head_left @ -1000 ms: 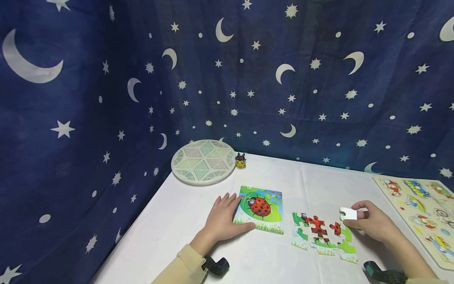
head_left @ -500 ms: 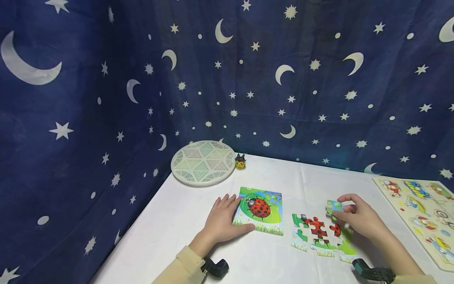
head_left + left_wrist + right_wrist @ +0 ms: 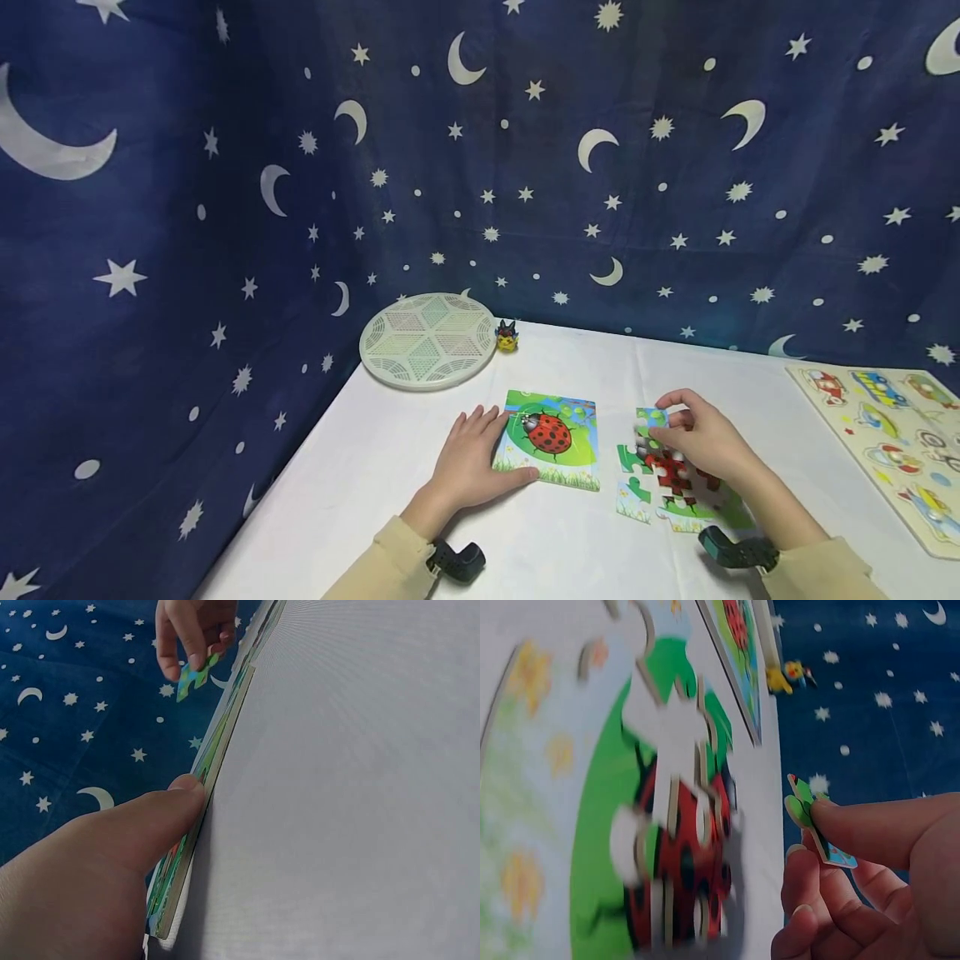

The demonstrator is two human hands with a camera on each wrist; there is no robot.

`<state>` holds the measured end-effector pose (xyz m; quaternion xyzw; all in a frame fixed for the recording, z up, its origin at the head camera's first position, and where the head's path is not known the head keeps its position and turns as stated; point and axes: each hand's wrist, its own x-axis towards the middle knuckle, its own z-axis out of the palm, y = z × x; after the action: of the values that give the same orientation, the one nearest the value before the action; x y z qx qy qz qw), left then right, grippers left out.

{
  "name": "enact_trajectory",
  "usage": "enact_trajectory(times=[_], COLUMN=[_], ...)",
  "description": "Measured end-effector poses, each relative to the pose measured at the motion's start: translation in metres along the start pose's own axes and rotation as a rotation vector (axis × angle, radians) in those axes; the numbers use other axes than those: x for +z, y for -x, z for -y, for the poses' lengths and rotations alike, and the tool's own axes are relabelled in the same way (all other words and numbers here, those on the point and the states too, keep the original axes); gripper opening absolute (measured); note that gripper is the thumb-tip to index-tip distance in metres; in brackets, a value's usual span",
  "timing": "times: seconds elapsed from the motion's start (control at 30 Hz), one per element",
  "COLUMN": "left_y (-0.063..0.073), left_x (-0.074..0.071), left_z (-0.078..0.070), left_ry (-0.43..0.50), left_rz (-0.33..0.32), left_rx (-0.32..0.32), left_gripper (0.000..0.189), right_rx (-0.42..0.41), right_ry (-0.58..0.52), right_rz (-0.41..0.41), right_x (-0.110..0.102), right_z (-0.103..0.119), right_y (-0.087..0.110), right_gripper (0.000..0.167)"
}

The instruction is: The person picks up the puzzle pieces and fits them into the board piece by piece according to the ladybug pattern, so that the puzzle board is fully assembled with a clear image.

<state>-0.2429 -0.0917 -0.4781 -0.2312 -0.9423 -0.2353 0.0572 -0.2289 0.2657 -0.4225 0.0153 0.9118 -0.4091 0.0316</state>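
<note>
My right hand [image 3: 708, 435] pinches a green and blue jigsaw piece [image 3: 649, 418] between thumb and fingers. In the right wrist view this piece [image 3: 801, 813] is held up off the table. Below it lie several wooden jigsaw pieces [image 3: 672, 478] showing parts of a ladybug, some set apart by gaps; my hand and forearm hide those on the right. To their left is a square ladybug picture board [image 3: 553, 435]. My left hand [image 3: 471, 463] rests at its left side with fingers stretched out, and the thumb [image 3: 161, 819] touches its near edge.
A wooden board of vehicle pictures [image 3: 896, 442] lies at the right of the white table [image 3: 570, 550]. At the back left are a round game board with a star pattern [image 3: 427, 342] and a small yellow figurine [image 3: 507, 337]. Behind hangs a blue starry curtain [image 3: 555, 167].
My right hand has carried the jigsaw piece leftward over the loose pieces, to the upper left of the group. The piece turned from its white side to its picture side. My left hand stayed put.
</note>
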Motion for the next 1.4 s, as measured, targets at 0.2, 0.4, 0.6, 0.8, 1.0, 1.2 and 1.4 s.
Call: enact_trajectory(times=[0.2, 0.4, 0.6, 0.8, 1.0, 1.2, 1.4], left_y=[0.001, 0.001, 0.002, 0.001, 0.002, 0.003, 0.001], left_x=[0.0, 0.001, 0.002, 0.001, 0.0, 0.0, 0.002], left_z=[-0.002, -0.003, -0.004, -0.005, -0.004, -0.004, -0.005], left_ry=[0.009, 0.011, 0.016, 0.026, 0.02, 0.028, 0.025], left_rz=[-0.01, -0.019, -0.018, -0.028, -0.049, -0.06, -0.062], left_rx=[-0.006, 0.012, 0.01, 0.015, 0.016, 0.007, 0.021], left_gripper=[0.1, 0.099, 0.098, 0.096, 0.096, 0.098, 0.099], right_rx=[-0.033, -0.062, -0.072, -0.085, -0.092, -0.105, -0.125], right_ry=[0.008, -0.002, 0.011, 0.024, 0.036, 0.116, 0.165], right_rz=[0.009, 0.009, -0.003, -0.025, -0.041, -0.083, -0.108], right_x=[0.012, 0.024, 0.04, 0.054, 0.068, 0.078, 0.078], right_z=[0.016, 0.021, 0.025, 0.034, 0.045, 0.05, 0.051], right_y=[-0.005, -0.007, -0.012, -0.017, -0.026, -0.033, -0.032], right_gripper=[0.046, 0.043, 0.041, 0.039, 0.037, 0.036, 0.037])
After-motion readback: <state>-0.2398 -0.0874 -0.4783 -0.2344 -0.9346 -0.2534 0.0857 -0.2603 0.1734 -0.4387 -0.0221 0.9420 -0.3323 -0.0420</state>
